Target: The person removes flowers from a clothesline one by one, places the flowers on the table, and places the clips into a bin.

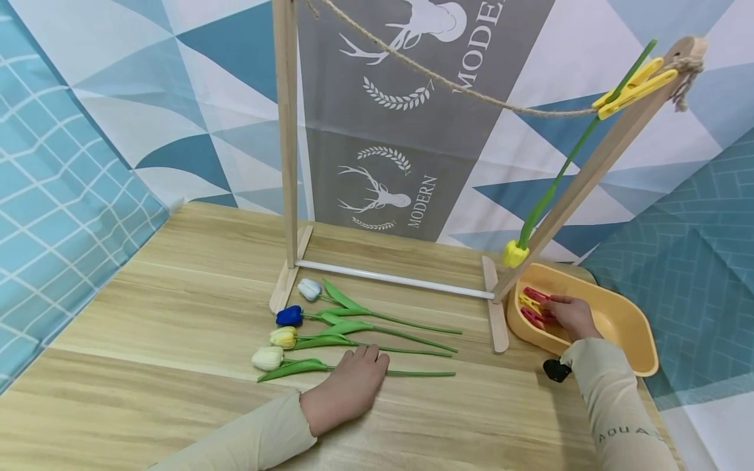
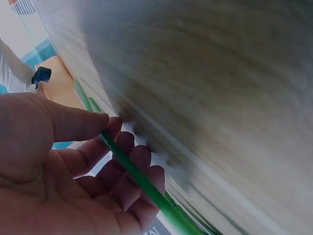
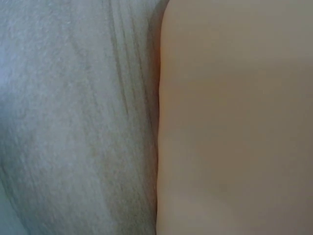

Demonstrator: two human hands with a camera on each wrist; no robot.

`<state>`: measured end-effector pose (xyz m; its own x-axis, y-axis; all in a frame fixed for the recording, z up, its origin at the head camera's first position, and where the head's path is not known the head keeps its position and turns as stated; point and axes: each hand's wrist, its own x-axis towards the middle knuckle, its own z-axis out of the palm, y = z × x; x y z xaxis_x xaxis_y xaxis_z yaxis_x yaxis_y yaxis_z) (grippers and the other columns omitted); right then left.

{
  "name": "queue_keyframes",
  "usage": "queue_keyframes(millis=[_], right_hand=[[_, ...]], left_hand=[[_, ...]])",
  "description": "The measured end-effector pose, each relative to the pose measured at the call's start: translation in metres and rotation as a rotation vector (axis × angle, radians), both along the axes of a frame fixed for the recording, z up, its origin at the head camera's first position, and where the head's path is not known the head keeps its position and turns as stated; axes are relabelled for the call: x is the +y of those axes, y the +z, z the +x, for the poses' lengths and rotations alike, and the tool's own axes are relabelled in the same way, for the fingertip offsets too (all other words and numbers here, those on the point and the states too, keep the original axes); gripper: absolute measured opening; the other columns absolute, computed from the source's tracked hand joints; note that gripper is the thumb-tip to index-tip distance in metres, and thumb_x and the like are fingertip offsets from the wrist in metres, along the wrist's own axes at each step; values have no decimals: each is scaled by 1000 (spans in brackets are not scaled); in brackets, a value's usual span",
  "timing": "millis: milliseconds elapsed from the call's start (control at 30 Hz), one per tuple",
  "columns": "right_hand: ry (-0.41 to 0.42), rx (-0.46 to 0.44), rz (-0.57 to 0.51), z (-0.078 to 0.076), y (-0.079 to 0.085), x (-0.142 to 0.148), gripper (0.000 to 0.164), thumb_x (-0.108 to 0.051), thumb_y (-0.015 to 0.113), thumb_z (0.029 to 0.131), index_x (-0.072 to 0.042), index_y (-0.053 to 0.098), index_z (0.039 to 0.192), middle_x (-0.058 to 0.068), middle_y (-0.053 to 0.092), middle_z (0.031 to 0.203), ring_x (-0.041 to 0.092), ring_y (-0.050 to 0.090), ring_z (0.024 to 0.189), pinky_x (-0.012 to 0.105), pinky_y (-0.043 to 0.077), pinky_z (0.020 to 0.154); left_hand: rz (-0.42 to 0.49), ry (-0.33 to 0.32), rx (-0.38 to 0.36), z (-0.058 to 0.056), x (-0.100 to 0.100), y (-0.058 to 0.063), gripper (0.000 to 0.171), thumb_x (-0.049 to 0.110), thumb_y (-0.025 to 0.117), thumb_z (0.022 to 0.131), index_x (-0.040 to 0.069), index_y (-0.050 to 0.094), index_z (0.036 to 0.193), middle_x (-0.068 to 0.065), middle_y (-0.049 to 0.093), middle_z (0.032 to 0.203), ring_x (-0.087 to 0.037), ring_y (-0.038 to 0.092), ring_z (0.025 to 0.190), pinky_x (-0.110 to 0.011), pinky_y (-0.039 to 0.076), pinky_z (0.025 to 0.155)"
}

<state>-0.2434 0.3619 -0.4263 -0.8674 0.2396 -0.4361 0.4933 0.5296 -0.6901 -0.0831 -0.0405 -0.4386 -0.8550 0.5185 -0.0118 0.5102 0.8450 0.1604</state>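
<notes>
My left hand (image 1: 352, 383) is low over the table, thumb and index finger pinching the green stem (image 2: 129, 166) of a cream-white artificial tulip (image 1: 268, 358). Its other fingers curl loosely beneath the stem in the left wrist view. Beyond it lie a pale yellow tulip (image 1: 284, 337), a blue tulip (image 1: 289, 316) and a light blue tulip (image 1: 309, 289). My right hand (image 1: 573, 316) reaches into an orange basin (image 1: 639, 340), fingertips right at red clothespins (image 1: 533, 318) and a yellow clothespin (image 1: 528, 302); I cannot tell whether it grips one. The right wrist view shows mostly the basin's wall.
A wooden frame with a left post (image 1: 287, 131) and a right post (image 1: 601, 163) stands behind the tulips, joined by a white rod (image 1: 394, 277). From its rope (image 1: 448, 82), a yellow clothespin (image 1: 633, 88) holds a yellow tulip (image 1: 516, 254) hanging head down near the right post.
</notes>
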Motion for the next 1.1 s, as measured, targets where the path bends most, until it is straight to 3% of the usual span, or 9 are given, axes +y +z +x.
queue_keyframes(millis=[200, 600, 767, 900, 1000, 1100], right_hand=[[10, -6, -1, 0, 1, 1, 57, -20, 49, 95, 12, 30, 139, 25, 52, 119, 3, 57, 70, 20, 53, 68], [22, -6, -13, 1, 2, 0, 59, -19, 48, 95, 12, 26, 141, 32, 39, 134, 1, 57, 70, 19, 53, 68], [17, -3, -24, 2, 2, 0, 60, -18, 47, 95, 11, 23, 142, 32, 41, 133, 0, 57, 68, 18, 53, 67], [6, 12, -40, 2, 3, -1, 61, -18, 48, 95, 11, 22, 142, 24, 54, 115, 0, 59, 66, 20, 54, 69], [0, 20, -64, 3, 4, 0, 63, -17, 49, 95, 11, 20, 143, 5, 61, 92, 1, 61, 65, 22, 54, 69], [-14, 24, -98, 3, 4, 1, 65, -16, 51, 94, 10, 19, 144, -8, 58, 76, 3, 64, 65, 22, 55, 69]], left_hand=[[-7, 1, -3, -1, 0, 0, 15, 3, 57, 86, 9, 56, 100, -5, 52, 91, -19, 51, 83, -29, 35, 62], [-11, 7, 1, -2, 0, -2, 17, 3, 57, 86, 9, 56, 101, -5, 52, 92, -20, 52, 85, -30, 36, 63], [-9, 10, 19, -2, 0, -3, 14, 3, 56, 87, 9, 57, 100, -5, 52, 91, -20, 52, 86, -32, 38, 65], [-11, 15, 23, -2, 0, -2, 14, 3, 56, 87, 10, 57, 100, -5, 52, 91, -20, 52, 86, -31, 37, 65], [-15, 18, 20, -1, 0, -1, 15, 3, 57, 86, 10, 57, 100, -5, 52, 92, -20, 53, 86, -31, 37, 65], [-13, 18, 10, -1, -1, -1, 16, 3, 57, 86, 9, 57, 101, -5, 52, 92, -20, 53, 87, -32, 38, 66]])
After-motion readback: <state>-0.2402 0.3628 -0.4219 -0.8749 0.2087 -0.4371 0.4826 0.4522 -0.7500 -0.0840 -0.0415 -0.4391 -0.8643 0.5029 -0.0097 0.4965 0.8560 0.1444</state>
